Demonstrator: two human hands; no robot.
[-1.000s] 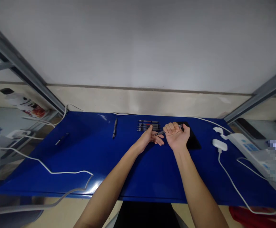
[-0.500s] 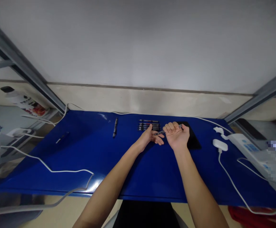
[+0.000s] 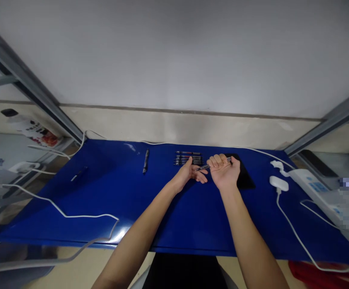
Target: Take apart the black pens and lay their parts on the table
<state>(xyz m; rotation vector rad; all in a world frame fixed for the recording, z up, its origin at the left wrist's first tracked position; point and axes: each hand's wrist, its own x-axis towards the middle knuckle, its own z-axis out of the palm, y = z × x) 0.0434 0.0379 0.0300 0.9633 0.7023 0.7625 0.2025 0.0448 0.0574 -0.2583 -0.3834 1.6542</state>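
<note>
Fingers curled, my right hand (image 3: 224, 170) grips a pen (image 3: 203, 167) that slants down to the left. The pen's lower end reaches the fingers of my left hand (image 3: 189, 175); whether it touches them I cannot tell. My left hand is open, thumb raised and fingers apart, palm side turned toward the pen. Just behind it, several dark pens (image 3: 188, 153) lie side by side in a row, partly covered by that hand. Farther left, a single pen (image 3: 146, 161) lies on the blue tabletop (image 3: 108, 192).
A black flat pad (image 3: 245, 172) lies beyond my right hand. White power strip (image 3: 309, 184), white charger case (image 3: 278, 183) and cables are at the right. Another dark pen-like object (image 3: 79, 174) and a white cable (image 3: 84, 216) lie at the left. A bottle (image 3: 31, 127) stands outside the frame post.
Hardly anything differs. My right hand and the pen have shifted very slightly, while my left hand stays in place.
</note>
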